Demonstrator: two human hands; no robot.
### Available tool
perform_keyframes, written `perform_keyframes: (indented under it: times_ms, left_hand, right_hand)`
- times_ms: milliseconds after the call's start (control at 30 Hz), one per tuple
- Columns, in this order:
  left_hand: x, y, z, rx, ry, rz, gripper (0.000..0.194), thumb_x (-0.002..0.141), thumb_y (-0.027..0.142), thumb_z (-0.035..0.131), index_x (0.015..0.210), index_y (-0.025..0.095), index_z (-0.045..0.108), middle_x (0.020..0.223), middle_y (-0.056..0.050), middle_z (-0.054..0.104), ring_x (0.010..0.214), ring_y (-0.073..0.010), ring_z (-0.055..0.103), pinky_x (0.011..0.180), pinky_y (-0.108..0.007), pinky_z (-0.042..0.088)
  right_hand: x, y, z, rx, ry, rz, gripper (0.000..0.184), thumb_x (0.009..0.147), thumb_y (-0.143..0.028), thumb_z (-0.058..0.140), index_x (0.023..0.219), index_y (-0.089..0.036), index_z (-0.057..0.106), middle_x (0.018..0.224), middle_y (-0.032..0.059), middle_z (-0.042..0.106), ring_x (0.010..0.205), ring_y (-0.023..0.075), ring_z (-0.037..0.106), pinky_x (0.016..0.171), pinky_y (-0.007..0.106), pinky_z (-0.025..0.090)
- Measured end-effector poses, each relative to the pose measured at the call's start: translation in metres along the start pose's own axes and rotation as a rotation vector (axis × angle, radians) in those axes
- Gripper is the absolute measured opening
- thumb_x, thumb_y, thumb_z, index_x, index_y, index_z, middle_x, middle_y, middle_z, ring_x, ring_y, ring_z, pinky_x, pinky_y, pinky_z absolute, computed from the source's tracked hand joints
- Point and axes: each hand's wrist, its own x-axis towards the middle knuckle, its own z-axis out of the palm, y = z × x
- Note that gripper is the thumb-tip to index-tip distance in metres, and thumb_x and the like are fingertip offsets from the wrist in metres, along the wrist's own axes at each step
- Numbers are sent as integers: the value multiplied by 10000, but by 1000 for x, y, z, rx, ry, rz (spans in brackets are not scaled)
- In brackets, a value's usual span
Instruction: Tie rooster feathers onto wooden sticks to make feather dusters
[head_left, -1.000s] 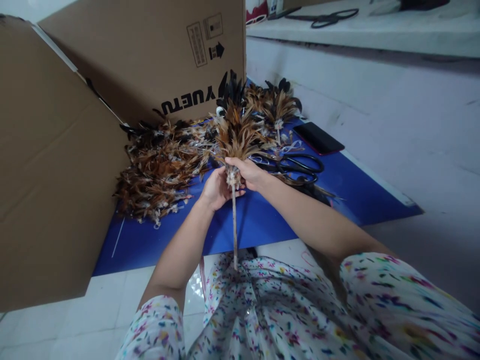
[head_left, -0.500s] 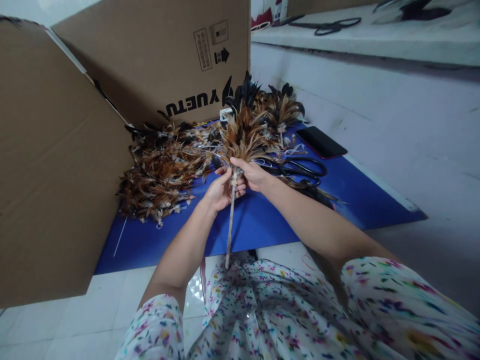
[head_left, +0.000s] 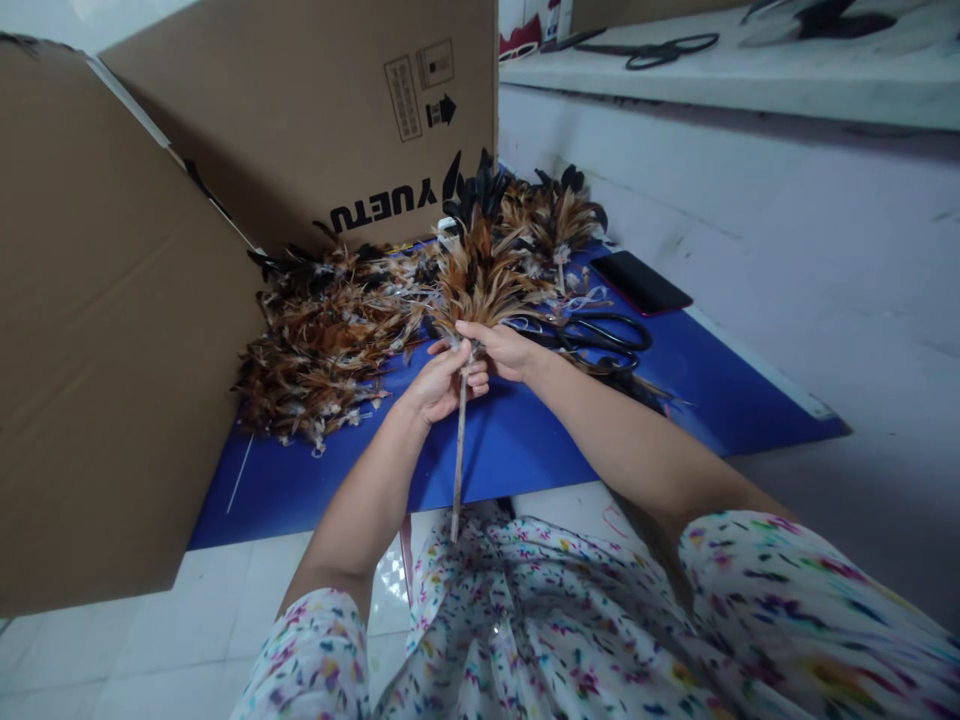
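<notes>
Over the blue surface (head_left: pixel 517 440), right of the piled feathers (head_left: pixel 322 340), left hand (head_left: pixel 441 385) and right hand (head_left: pixel 502 351) both grip a feather bundle (head_left: pixel 480 275) by its base, plumes far, stick (head_left: pixel 459 450) near.

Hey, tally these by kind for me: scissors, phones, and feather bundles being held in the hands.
Scissors: 2, one pair on the blue surface, another on the white ledge
Phone: 1, on the blue surface
Feather bundle held by the left hand and right hand: 1
Total: 4
</notes>
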Motion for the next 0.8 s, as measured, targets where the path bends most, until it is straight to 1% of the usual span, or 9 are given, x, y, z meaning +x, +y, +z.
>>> perform_keyframes:
  times_ms: [133,267,433,567,633,733,767,800]
  left_hand:
    - [-1,0,-1,48,12,-1,295,853,350,650,734,164,455,631,44,372,511,-61,408,514,-182,405]
    - [-1,0,0,85,7,15,282,848,301,661,735,163,443,621,52,371,501,-53,405,510,-176,396]
    - [-1,-1,-1,115,5,21,262,858,294,651,748,155,458,611,54,376,489,-45,401,504,-171,392]
    - [0,-2,-3,142,-1,17,258,848,330,664,782,149,492,608,55,394,499,-51,434,508,-176,420]
    - [0,-1,-3,180,33,14,244,862,340,643,803,141,513,633,36,452,524,-63,486,525,-196,466]
    - [0,-1,-1,251,123,19,216,896,321,589,837,118,550,735,-28,571,586,-95,579,528,-224,512]
    - [0,-1,0,259,138,24,209,903,311,577,841,113,553,752,-39,585,581,-97,584,501,-214,501]
    - [-1,-1,1,250,136,28,203,906,303,572,832,115,546,741,-36,578,550,-87,565,459,-192,469]
  right_hand:
    - [-1,-2,2,-5,26,15,360,935,-391,486,926,-109,708,775,93,716,569,133,585,462,222,491]
    - [-3,-3,5,3,63,9,346,943,-342,478,896,-93,713,739,92,707,589,130,590,488,210,501]
    - [-2,-1,4,23,42,18,345,879,-417,587,899,-96,712,648,60,670,535,121,556,463,212,484]
    - [-3,-1,3,2,30,19,385,852,-456,614,929,-89,702,586,39,649,492,117,545,431,216,476]
    - [-3,0,2,-23,51,29,405,839,-478,627,929,-89,699,538,24,630,422,99,496,380,202,436]
    - [-3,0,0,-52,93,42,414,826,-499,638,894,-95,700,423,-22,548,316,73,379,307,186,351]
    - [-3,1,0,-51,94,43,409,829,-499,634,882,-99,701,402,-32,526,306,74,367,305,188,352]
    - [-3,1,0,-40,88,41,398,836,-492,627,871,-103,702,401,-33,523,314,80,383,320,193,379]
